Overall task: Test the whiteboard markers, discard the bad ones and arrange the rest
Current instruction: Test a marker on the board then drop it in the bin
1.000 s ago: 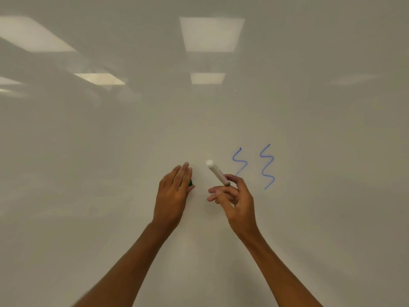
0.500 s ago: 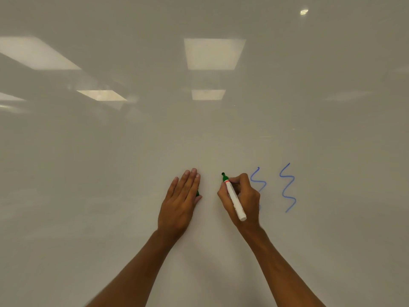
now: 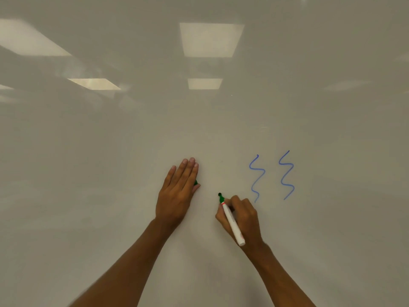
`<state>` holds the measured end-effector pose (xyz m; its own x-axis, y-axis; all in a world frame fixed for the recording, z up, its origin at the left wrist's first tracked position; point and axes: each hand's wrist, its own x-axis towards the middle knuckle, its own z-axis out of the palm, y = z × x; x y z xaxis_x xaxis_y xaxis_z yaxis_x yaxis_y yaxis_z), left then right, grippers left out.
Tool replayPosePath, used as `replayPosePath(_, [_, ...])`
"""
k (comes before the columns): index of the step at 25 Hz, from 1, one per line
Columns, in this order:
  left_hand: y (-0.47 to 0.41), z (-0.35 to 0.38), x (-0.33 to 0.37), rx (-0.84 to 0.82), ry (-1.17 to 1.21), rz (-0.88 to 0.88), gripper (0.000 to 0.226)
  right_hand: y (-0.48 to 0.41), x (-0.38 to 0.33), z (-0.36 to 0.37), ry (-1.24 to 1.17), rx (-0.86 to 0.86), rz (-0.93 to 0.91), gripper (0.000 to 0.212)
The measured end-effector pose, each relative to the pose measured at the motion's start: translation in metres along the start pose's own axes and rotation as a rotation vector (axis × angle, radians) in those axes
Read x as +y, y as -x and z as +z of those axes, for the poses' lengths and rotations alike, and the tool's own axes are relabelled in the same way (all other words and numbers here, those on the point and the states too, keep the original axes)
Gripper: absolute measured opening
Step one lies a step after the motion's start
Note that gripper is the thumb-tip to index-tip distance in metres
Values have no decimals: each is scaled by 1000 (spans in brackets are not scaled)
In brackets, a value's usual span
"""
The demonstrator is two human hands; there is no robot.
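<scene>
While beside marker point(image 3: 232, 222), two blue squiggles point(image 3: 264, 171).

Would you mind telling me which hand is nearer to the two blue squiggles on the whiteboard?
Right. The right hand, gripping the green marker, sits just below-left of the blue squiggles; the left hand lies flat farther left.

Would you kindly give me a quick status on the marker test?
Right hand grips green marker, tip at whiteboard. Left hand flat on it, green cap beneath. Two blue squiggles right of tip.
</scene>
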<state>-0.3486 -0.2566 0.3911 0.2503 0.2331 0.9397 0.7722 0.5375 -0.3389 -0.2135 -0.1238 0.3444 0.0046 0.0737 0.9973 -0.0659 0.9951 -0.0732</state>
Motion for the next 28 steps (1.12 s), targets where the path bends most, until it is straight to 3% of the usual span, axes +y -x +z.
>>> replayPosePath(3, [3, 0, 0, 27, 37, -15, 42, 20, 2, -9, -12, -34, 103, 27])
replayPosePath(6, [2, -3, 2, 4, 56, -16, 43, 33, -1, -16, 21, -172, 20, 29])
replayPosePath(9, [0, -14, 9, -15, 61, -62, 42, 33, -2, -31, -23, -171, 186, 16])
replayPosePath(12, [25, -27, 29, -26, 113, 19, 36, 50, 9, -51, 33, -297, 96, 14])
replayPosePath(15, [86, -39, 67, -181, 193, 22, 34, 82, 22, -70, 41, -468, 63, 41])
replayPosePath(17, [122, -48, 95, -354, 325, -149, 40, 103, 24, -81, -50, -486, 155, 42])
replayPosePath(19, [152, -53, 120, -526, 509, -438, 48, 129, 24, -93, -183, -513, 305, 29])
replayPosePath(22, [187, -57, 148, -750, 791, -784, 41, 176, 30, -108, -210, -764, 414, 17])
replayPosePath(25, [204, -64, 169, -886, 848, -913, 32, 214, 36, -124, -169, -996, 407, 19])
replayPosePath(28, [219, -69, 185, -1004, 825, -856, 34, 222, 33, -134, -183, -1037, 500, 23])
